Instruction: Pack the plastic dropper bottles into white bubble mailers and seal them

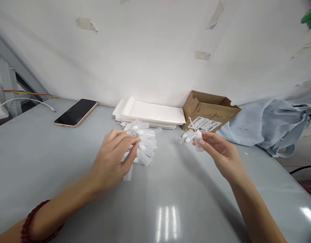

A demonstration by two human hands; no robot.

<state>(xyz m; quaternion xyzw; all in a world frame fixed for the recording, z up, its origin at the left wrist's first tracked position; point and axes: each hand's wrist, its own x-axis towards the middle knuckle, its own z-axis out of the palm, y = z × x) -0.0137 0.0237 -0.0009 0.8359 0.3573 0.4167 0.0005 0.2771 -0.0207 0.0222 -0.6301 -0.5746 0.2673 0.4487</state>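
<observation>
- The right hand point(225, 156) holds, between thumb and fingertips, a small translucent white plastic bottle point(198, 145); it is nearly upright, with its pointed white top upward, above the grey smooth table point(155, 192).
- The left hand point(111, 160) is at the near-left edge of a loose heap of translucent white plastic bottles point(146, 143); its thumb and forefinger almost meet (whether they have caught one piece, I cannot tell).
- Just beyond the held bottle, a few small white pieces point(188, 135) lie before an open-topped brown cardboard box point(208, 113).
- Behind the heap is a stack of flat white envelopes point(155, 113).
- Farther left lies a black-screened phone in a beige case point(76, 113); right of the box, a crumpled light-blue cloth point(262, 123).
</observation>
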